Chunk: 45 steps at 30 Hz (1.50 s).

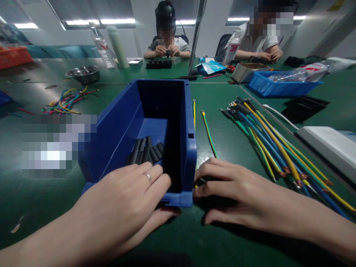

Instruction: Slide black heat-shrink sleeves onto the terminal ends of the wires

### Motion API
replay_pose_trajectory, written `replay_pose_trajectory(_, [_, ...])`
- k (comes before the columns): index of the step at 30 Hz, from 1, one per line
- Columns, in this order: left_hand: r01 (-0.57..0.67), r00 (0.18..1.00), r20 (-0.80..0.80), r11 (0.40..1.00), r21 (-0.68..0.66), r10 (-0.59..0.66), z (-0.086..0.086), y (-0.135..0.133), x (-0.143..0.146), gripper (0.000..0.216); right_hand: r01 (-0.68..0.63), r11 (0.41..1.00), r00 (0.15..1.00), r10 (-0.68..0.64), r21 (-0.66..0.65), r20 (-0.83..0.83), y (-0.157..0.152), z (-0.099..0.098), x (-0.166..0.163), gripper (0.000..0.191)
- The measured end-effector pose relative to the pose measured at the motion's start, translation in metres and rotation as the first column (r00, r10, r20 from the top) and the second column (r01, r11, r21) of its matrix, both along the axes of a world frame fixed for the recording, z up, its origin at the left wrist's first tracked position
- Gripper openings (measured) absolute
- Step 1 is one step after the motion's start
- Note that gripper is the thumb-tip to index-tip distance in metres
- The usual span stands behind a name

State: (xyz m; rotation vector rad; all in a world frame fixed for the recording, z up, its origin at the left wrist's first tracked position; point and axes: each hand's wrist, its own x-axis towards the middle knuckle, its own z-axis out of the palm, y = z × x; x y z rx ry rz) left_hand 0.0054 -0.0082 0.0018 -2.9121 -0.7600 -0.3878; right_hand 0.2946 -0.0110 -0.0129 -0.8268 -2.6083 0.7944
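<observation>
The blue bin (130,122) stands on the green bench (228,148) directly ahead, with a small heap of short black tubing pieces (146,150) lying on its floor near the front wall. The left hand (130,193) is laid over the bin's front lip, fingers together and curved inward toward the tubing, the thumb pressed under the front edge; a ring is worn on one finger, and nothing is seen to be held. The right hand (225,189) rests palm down on the bench just beside the bin's right front corner, fingers loosely spread, their tips touching the bin wall; whether something small is pinned beneath it cannot be told. A yellow-green wire (209,133) lies just ahead of that hand, and a bundle of coloured wires with terminals (267,144) is fanned out to the right. It is judged that the bin could be tipped or slid forward if weight is put on its lip, and that the loose wire could be dragged or knocked aside by the right hand. Two other people are seated at the far side. No writing or brand can be read; the bottle labels are too small.
</observation>
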Motion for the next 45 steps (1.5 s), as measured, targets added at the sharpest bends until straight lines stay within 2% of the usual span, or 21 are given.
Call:
replay_pose_trajectory(3, [0.004,1.0,0.006,1.0,-0.007,-0.003,0.0,0.0,0.001,0.029,0.007,1.0,1.0,-0.007,0.001,-0.019,-0.001,-0.003,-0.002,0.029])
replay_pose_trajectory(9, [-0.021,1.0,0.002,0.999,-0.029,0.022,0.0,-0.002,0.002,0.025,0.06,0.998,0.995,-0.059,0.015,-0.081,-0.004,-0.012,-0.007,0.015])
replay_pose_trajectory(14, [-0.013,1.0,0.021,1.0,-0.009,0.013,-0.003,-0.001,0.001,0.029,0.136,0.987,0.971,-0.151,-0.091,-0.186,-0.007,-0.018,-0.01,0.017])
replay_pose_trajectory(16, [-0.017,1.0,0.015,1.0,-0.015,0.017,-0.003,-0.001,0.001,0.03,0.118,0.992,0.969,-0.124,-0.043,-0.213,-0.008,-0.02,-0.012,0.013])
replay_pose_trajectory(19, [-0.028,1.0,0.002,0.999,-0.015,0.028,-0.004,-0.002,0.001,0.019,0.109,0.987,0.981,-0.087,0.121,-0.171,-0.009,-0.022,-0.015,0.006])
replay_pose_trajectory(23, [-0.034,0.999,0.015,0.999,-0.016,0.034,-0.012,-0.004,-0.003,0.012,0.101,0.936,0.994,-0.079,0.336,-0.08,-0.01,-0.022,-0.019,0.018])
replay_pose_trajectory(28, [-0.073,0.993,0.089,0.997,0.007,0.072,-0.031,-0.006,-0.009,0.033,0.023,0.871,1.0,-0.014,0.492,-0.023,-0.011,-0.016,-0.017,0.029])
replay_pose_trajectory(32, [-0.064,0.992,0.108,0.998,0.024,0.061,-0.028,-0.003,-0.006,0.045,-0.013,0.846,0.999,-0.007,0.533,0.036,-0.012,-0.01,-0.016,0.038])
replay_pose_trajectory(37, [0.0,0.998,0.07,0.996,0.089,-0.006,-0.011,0.001,-0.001,0.04,0.014,0.848,1.0,-0.022,0.529,0.01,-0.012,-0.01,-0.017,0.044])
replay_pose_trajectory(40, [-0.016,0.998,0.067,0.995,0.095,0.01,-0.013,0.0,-0.001,0.041,0.044,0.854,0.999,-0.034,0.518,-0.029,-0.01,-0.014,-0.019,0.034])
replay_pose_trajectory(43, [-0.082,0.993,0.09,0.993,0.087,0.075,-0.021,-0.003,-0.001,0.046,0.087,0.885,0.995,-0.051,0.457,-0.091,-0.008,-0.019,-0.023,0.022])
replay_pose_trajectory(45, [-0.107,0.989,0.109,0.988,0.11,0.095,-0.024,-0.003,0.001,0.049,0.133,0.88,0.987,-0.077,0.457,-0.14,-0.008,-0.022,-0.025,0.017])
